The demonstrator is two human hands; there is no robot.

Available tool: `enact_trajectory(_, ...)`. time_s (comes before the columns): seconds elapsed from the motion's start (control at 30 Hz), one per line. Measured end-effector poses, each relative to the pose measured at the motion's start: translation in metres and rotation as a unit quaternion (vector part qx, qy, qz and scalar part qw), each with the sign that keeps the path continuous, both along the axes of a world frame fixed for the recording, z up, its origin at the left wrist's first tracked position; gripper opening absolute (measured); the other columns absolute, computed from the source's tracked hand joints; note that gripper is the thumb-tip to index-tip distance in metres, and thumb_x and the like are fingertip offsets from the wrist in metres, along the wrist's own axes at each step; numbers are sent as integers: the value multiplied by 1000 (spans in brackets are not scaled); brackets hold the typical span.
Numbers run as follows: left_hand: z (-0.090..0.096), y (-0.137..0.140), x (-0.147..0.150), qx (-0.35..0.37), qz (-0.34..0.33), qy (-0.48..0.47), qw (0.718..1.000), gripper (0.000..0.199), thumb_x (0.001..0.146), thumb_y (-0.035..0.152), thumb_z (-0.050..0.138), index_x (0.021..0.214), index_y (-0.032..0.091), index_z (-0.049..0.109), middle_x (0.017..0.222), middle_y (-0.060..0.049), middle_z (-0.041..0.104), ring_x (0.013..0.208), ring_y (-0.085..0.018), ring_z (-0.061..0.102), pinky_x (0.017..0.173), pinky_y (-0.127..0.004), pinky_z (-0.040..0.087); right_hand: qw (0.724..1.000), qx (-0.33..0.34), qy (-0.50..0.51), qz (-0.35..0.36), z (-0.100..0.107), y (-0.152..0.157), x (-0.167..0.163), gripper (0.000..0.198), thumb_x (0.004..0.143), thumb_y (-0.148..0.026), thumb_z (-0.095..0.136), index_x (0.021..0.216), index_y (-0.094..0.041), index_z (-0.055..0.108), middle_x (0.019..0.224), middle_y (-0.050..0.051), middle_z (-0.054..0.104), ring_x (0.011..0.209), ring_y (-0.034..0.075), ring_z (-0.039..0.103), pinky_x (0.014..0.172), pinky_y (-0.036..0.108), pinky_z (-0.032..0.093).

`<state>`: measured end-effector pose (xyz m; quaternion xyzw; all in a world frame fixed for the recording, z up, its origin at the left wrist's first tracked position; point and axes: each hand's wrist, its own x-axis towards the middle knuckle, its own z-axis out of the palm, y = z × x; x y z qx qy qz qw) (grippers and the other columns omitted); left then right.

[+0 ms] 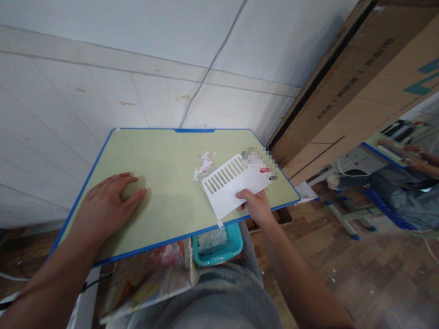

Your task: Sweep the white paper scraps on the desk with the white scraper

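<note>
Over the right of the desk (161, 183), the right hand (254, 204) grips the card (238, 187), thumb on top. Its slots (224, 174) look hollow already; blurring hides its far right end, so what remains cannot be told. The left hand (107, 203) rests loosely at left, gripping nothing visible. Scraps (206, 166) lie beside the card; a basin (237, 249) sits below, a carton (343, 114) right.

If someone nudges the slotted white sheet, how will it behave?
The slotted white sheet looks fairly stiff: pinched at one edge by the right hand, it shows little sag. Probably light, being thin. Its slotted side may bend first, having narrow strips.
</note>
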<state>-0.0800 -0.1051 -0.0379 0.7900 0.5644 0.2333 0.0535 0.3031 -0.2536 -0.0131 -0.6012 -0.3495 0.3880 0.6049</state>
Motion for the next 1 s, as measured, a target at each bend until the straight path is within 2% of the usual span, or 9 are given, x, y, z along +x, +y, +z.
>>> enact_trajectory(0.27, -3, 2, 0, 0, 3, -3, 1000, 79, 103, 73, 48, 145, 15, 81, 169, -23, 79, 162, -41, 72, 147, -57, 48, 1000, 11, 21, 3, -2, 1, 1, 21, 60, -38, 82, 70, -26, 69, 54, -3, 65, 42, 16, 51, 38, 29, 44)
enact_trajectory(0.43, -4, 2, -1, 5, -2, -5, 1000, 80, 103, 75, 48, 145, 15, 81, 169, -22, 79, 162, -41, 72, 146, -57, 49, 997, 51, 49, -7, -15, 5, 7, 21, 65, -37, 86, 74, -25, 71, 58, -4, 67, 42, 14, 50, 37, 27, 40)
enact_trajectory(0.5, -4, 1, -1, 9, -2, -6, 1000, 78, 105, 74, 47, 145, 16, 81, 169, -21, 79, 163, -40, 72, 146, -56, 50, 995, 84, 48, -37, -22, 7, 10, 24, 73, -40, 90, 77, -26, 71, 62, -3, 71, 44, 14, 53, 40, 28, 43)
enact_trajectory(0.6, -6, -1, -1, 22, -1, -7, 1000, 77, 106, 72, 47, 145, 16, 81, 168, -22, 80, 161, -41, 73, 144, -58, 51, 987, 126, 35, -90, -30, 12, 12, 32, 84, -50, 96, 91, -26, 75, 70, -1, 78, 50, 18, 63, 48, 31, 51)
enact_trajectory(0.7, -7, -1, -1, 27, -4, -7, 1000, 77, 105, 70, 47, 145, 14, 81, 165, -24, 81, 158, -43, 74, 142, -62, 53, 986, 119, 9, -113, -31, 17, 11, 41, 87, -60, 97, 98, -26, 78, 72, 2, 83, 54, 21, 69, 53, 34, 57)
enact_trajectory(0.87, -10, 2, -4, 23, -1, -3, 1000, 77, 106, 71, 47, 146, 14, 82, 166, -23, 81, 160, -41, 74, 143, -59, 52, 994, 64, -69, -58, -23, 29, 3, 47, 88, -68, 95, 79, -24, 80, 73, 11, 87, 58, 23, 73, 57, 36, 59)
enact_trajectory(1.0, -10, 3, -4, 22, -4, 3, 1000, 78, 106, 70, 46, 146, 14, 82, 166, -24, 80, 159, -41, 74, 143, -58, 52, 995, 59, -77, -8, -20, 43, -7, 50, 88, -72, 92, 78, -25, 80, 75, 13, 88, 59, 24, 74, 59, 37, 60)
